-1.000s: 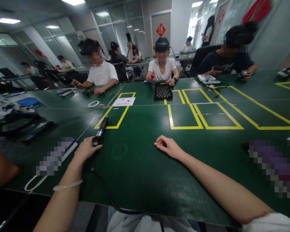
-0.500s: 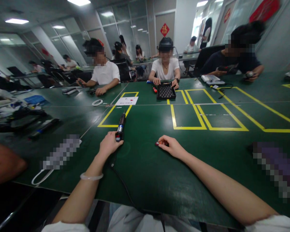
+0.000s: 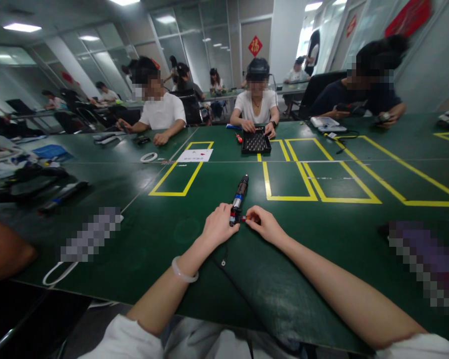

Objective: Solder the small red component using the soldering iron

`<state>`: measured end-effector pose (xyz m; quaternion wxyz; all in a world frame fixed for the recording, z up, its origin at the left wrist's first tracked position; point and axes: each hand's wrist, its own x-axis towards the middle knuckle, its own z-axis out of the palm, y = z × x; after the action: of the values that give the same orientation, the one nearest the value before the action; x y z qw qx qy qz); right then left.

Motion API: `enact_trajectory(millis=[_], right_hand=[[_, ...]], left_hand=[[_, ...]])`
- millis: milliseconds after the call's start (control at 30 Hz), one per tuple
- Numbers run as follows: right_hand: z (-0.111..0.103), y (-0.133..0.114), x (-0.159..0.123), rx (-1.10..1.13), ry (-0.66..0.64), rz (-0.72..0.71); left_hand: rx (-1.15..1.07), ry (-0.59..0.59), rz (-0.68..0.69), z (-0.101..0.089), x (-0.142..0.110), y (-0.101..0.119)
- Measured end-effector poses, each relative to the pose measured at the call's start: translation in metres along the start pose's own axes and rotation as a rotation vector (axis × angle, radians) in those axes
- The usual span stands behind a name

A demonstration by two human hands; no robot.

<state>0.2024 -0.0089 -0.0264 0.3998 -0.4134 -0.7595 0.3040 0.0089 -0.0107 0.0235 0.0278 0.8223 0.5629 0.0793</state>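
My left hand [image 3: 217, 222] is closed around the rear end of an electric screwdriver [image 3: 240, 194], dark with a blue band and a silver section. It lies near the middle of the table, its tip angled away from me and slightly right. A black cord [image 3: 243, 295] runs from its rear towards my lap. Just to the right, my right hand [image 3: 265, 224] pinches a small red and dark piece [image 3: 243, 218], whose kind I cannot make out. This piece sits right beside the screwdriver's rear end; whether they touch is unclear.
Yellow tape outlines [image 3: 289, 199] mark the green table [image 3: 307, 279]. Across from me, a person handles a black tray [image 3: 255, 143] beside a red-handled tool [image 3: 239, 138]. A paper sheet [image 3: 195, 155] and white ring [image 3: 148, 157] lie far left; a blurred-out object [image 3: 92, 234] lies nearer.
My left hand has carried the electric screwdriver rightwards across the table to my right hand. My right hand has stayed nearly in place with the small piece. The cord has shifted right.
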Motion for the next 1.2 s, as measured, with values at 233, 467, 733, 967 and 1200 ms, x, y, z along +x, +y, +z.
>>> enact_trajectory(millis=[233, 467, 733, 967, 1200], right_hand=[[-0.001, -0.004, -0.001, -0.131, -0.064, -0.034], [-0.001, -0.005, -0.002, -0.176, -0.056, -0.045], [-0.002, -0.01, -0.003, -0.155, -0.036, -0.058], [-0.006, -0.014, -0.004, -0.1, -0.091, -0.097], [-0.004, -0.012, -0.006, -0.086, -0.157, -0.118]], left_hand=[[-0.068, -0.009, 0.074, 0.004, -0.007, 0.009], [-0.07, -0.017, 0.074, 0.004, -0.009, 0.01], [0.004, 0.057, 0.059, 0.011, -0.007, 0.018], [-0.004, 0.031, 0.025, 0.01, -0.003, 0.011], [0.11, 0.035, 0.061, 0.002, -0.01, -0.009]])
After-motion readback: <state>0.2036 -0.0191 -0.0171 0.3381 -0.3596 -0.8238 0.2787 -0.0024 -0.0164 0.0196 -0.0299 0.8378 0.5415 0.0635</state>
